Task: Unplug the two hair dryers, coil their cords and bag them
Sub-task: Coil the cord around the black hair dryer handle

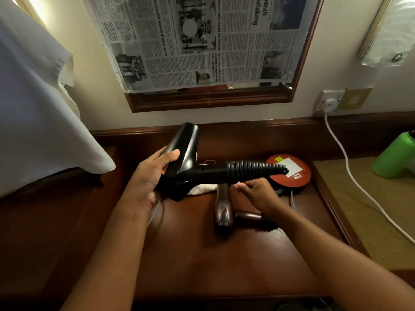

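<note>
Left hand [155, 176] is wrapped around the barrel of the black hair dryer [182, 160], thumb on top, holding it up off the tabletop [202, 265] with the nozzle pointing toward the wall. Its handle sticks out to the right, ending in a ribbed black strain relief [253, 170]. Right hand [256, 191] sits just under that ribbed bit with fingertips curled in, pinching something there, probably the cord, but I honestly can't make out what.

The second hair dryer [224, 212], a bronze/brown one, lies flat on the tabletop right below the right hand, partly hidden by the wrist. It has a small logo mark on the body that's too tiny to read. A bit of white cloth [202, 189] pokes out from under the black dryer.

Behind the handle there's a round red disc [292, 173] with a white label, a little yellow sticker and another small sticker, none legible.

Tabletop is dark glossy wood with a raised back edge. On the wall above, a wood-framed mirror [211, 99] is covered with newspaper [197, 41]; I can read "parah belakang" in big type and "dadah ditahan polis" in a headline. To the right, a white plug [330, 104] is in a wall socket, its white cable [350, 171] running down across a woven mat. A green bottle [395, 156] stands at the far right, and white fabric [38, 108] hangs on the left.
</note>
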`<control>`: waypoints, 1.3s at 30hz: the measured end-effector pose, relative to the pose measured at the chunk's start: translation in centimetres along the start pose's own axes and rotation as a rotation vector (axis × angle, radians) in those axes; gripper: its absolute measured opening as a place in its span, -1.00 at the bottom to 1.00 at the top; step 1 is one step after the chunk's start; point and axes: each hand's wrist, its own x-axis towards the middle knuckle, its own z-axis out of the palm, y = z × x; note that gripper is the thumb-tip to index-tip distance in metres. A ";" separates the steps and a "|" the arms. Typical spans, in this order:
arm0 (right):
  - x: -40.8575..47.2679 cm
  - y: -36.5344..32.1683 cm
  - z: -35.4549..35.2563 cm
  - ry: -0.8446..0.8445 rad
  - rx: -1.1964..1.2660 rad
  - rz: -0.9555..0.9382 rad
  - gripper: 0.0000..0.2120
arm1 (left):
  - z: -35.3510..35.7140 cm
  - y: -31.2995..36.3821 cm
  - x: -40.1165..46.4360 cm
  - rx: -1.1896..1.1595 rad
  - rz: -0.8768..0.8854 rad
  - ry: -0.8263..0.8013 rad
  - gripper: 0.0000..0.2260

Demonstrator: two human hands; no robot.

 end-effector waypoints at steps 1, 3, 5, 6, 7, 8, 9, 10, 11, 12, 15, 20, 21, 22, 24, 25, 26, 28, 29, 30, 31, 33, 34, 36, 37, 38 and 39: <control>0.1 -0.5 -0.7 -0.015 -0.045 0.035 -0.90 | -0.2 0.0 0.0 0.021 -0.008 -0.020 -0.60; 0.1 -0.9 -2.2 -0.067 -0.167 0.018 -0.91 | -0.5 0.1 0.0 0.054 -0.021 -0.049 -0.54; -1.6 -3.7 -3.9 -0.164 -0.250 -0.116 -0.83 | -0.7 0.2 0.0 0.059 -0.030 -0.081 -0.51; -1.7 -4.6 -4.3 -0.214 -0.346 -0.250 -0.76 | -0.8 0.3 0.0 0.063 -0.036 -0.108 -0.51; -1.5 -6.0 -4.9 -0.213 -0.322 -0.306 -0.71 | -0.8 0.3 0.0 0.071 -0.042 -0.141 -0.50; -0.7 -7.0 -5.7 -0.191 -0.346 -0.344 -0.73 | -0.8 0.4 0.1 0.077 -0.045 -0.172 -0.50; 0.1 -7.9 -5.9 -0.174 -0.404 -0.387 -0.81 | -0.8 0.5 0.1 0.079 -0.050 -0.189 -0.50; 1.6 -8.0 -5.8 -0.262 -0.505 -0.415 -0.86 | -0.8 0.7 0.2 0.084 -0.051 -0.209 -0.50; 2.8 -7.8 -5.7 -0.309 -0.637 -0.423 -0.84 | -0.9 0.9 0.2 0.092 -0.054 -0.232 -0.49; 3.6 -8.1 -5.8 -0.361 -0.732 -0.406 -0.77 | -1.0 1.1 0.3 0.102 -0.060 -0.256 -0.47; 4.7 -9.8 -6.6 -0.379 -0.914 -0.504 -0.60 | -0.9 1.5 0.2 0.123 -0.064 -0.291 -0.48; 5.7 -11.7 -6.4 -0.488 -1.074 -0.494 -0.64 | -0.7 2.0 -0.1 0.150 -0.035 -0.233 -0.48; 5.9 -11.8 -6.3 -0.509 -1.106 -0.494 -0.72 | -0.7 2.1 -0.1 0.181 -0.029 -0.210 -0.48; 6.0 -12.0 -6.2 -0.519 -1.128 -0.507 -0.80 | -0.8 2.0 0.1 0.213 -0.025 -0.180 -0.50; 6.3 -12.1 -6.1 -0.511 -1.181 -0.524 -0.87 | -0.6 1.8 0.3 0.286 -0.015 -0.119 -0.57; 6.2 -12.3 -6.2 -0.499 -1.212 -0.540 -0.86 | -0.4 1.6 0.3 0.316 -0.010 -0.093 -0.59; 6.1 -12.6 -6.1 -0.485 -1.244 -0.566 -0.86 | -0.3 1.4 0.4 0.342 -0.004 -0.068 -0.61; 5.7 -13.1 -6.1 -0.443 -1.281 -0.624 -0.81 | -0.1 1.2 0.4 0.370 0.017 -0.018 -0.65; 5.4 -13.3 -6.1 -0.421 -1.304 -0.642 -0.76 | 0.0 1.0 0.4 0.374 0.035 0.009 -0.68; 5.0 -13.6 -6.2 -0.397 -1.330 -0.663 -0.71 | 0.0 0.9 0.4 0.376 0.058 0.035 -0.69; 4.8 -13.7 -6.2 -0.380 -1.355 -0.672 -0.68 | 0.0 0.7 0.5 0.375 0.075 0.063 -0.69; 4.3 -14.0 -6.3 -0.365 -1.385 -0.654 -0.67 | 0.1 0.3 0.6 0.371 0.099 0.106 -0.74; 4.0 -14.2 -6.2 -0.358 -1.389 -0.640 -0.66 | 0.2 0.1 0.7 0.367 0.109 0.117 -0.81; 3.3 -14.5 -6.0 -0.350 -1.391 -0.613 -0.65 | 0.5 -0.3 0.7 0.362 0.126 0.133 -0.85; 3.0 -14.6 -5.8 -0.348 -1.382 -0.592 -0.65 | 0.6 -0.4 0.8 0.363 0.131 0.141 -0.84; 2.7 -14.7 -5.6 -0.345 -1.368 -0.572 -0.65 | 0.8 -0.6 0.9 0.362 0.135 0.148 -0.85; 2.4 -14.7 -5.4 -0.337 -1.350 -0.560 -0.65 | 0.9 -0.7 0.9 0.361 0.142 0.154 -0.85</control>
